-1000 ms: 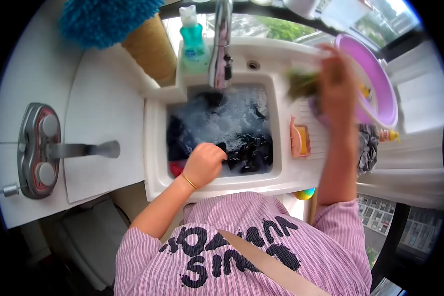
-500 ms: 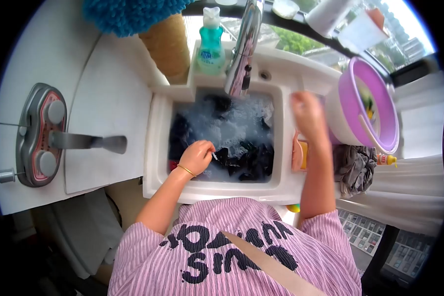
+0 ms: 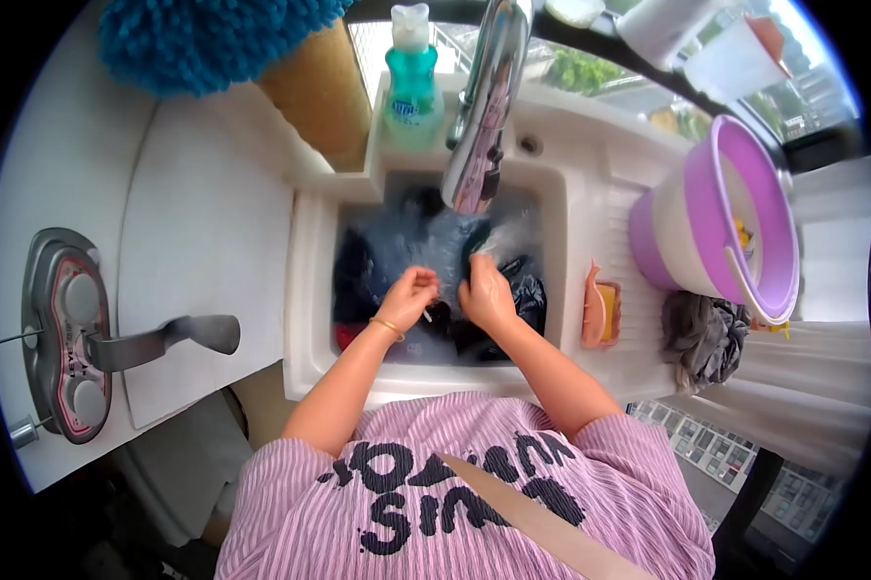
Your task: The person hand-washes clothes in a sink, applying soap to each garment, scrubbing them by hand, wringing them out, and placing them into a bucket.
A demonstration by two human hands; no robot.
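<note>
Dark, soaked pieces of cloth (image 3: pixel 529 302) lie in the cloudy water of a white, rectangular sink basin (image 3: pixel 315 290), whose centre we take as our clock face, faucet at twelve. We judge the handling to be under way, not finished: the pieces are wetted, yet they remain crowded in the basin, and how clean they are we cannot tell.

From the left, we see a small red cloth piece (image 3: pixel 349 334) at eight o'clock. Just off centre toward eight, our left hand (image 3: pixel 408 293) has its fingers curled in, close over the water; whether they pinch anything is unclear to us. Toward four, our right hand (image 3: pixel 488 295) dips lower, fingers bent and touching a dark greenish fold (image 3: pixel 475 242) at the surface; we cannot tell whether they are clamped on it.

Farther right, on the ridged drainboard, a pink holder with a yellow sponge (image 3: pixel 605 314) sits past three. A purple-and-white plastic bucket (image 3: pixel 661 242) leans just before three, and a crumpled grey cloth (image 3: pixel 698 338) lies outside the water near half past three.
</note>
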